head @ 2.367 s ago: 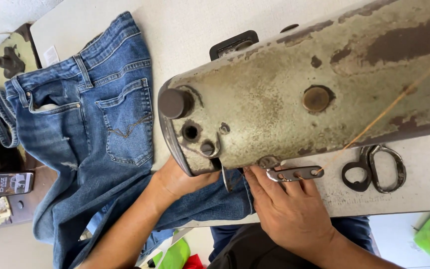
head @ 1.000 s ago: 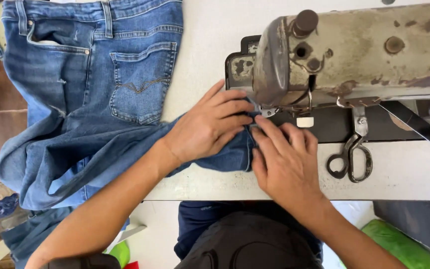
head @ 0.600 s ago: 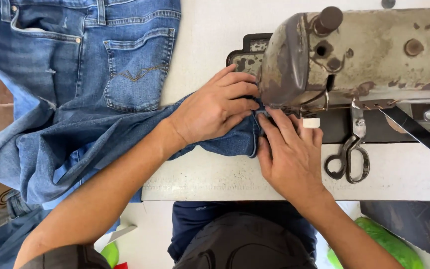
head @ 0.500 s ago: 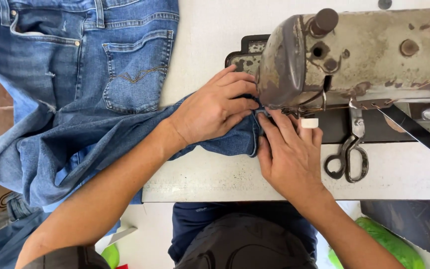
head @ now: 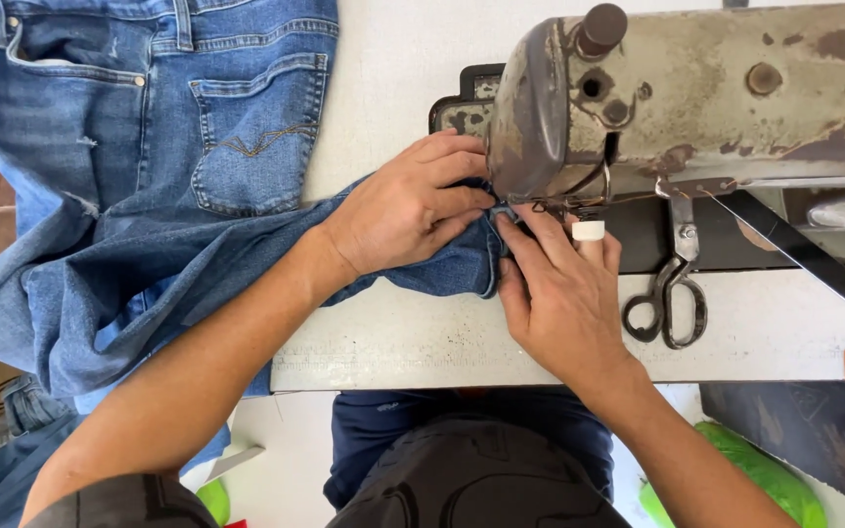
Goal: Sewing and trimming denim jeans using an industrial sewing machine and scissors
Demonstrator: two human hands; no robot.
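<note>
- Pressing flat on a folded leg of the blue jeans (head: 149, 244), the left hand (head: 398, 210) has its fingers spread and closes no grip on the denim.
- Just right of it, the right hand (head: 559, 293) pins the hem edge with extended fingers, one capped by a white thimble (head: 589, 232).
- Directly beyond both hands' fingertips sits the presser foot of the worn sewing machine (head: 696, 98); the hem appears positioned there, while any finished stitching is hidden.
- Right of the right hand, black scissors (head: 672, 293) lie untouched on the bench (head: 393, 342).
</note>
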